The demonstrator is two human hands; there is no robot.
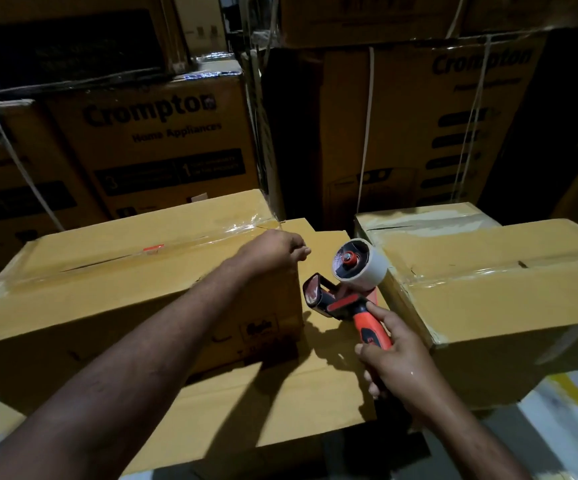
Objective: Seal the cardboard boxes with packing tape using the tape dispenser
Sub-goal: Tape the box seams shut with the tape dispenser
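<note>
Gripping the orange-and-black tape dispenser [346, 301] by its handle, right hand [396, 365] wrapped tight, hovering just right of the big brown cardboard box [107, 306]. Resting the left hand [273, 251] on that box's right corner, can't tell if pinching anything. Looking at a seam [114, 258] running leftward, away from the roll [367, 265].
</note>
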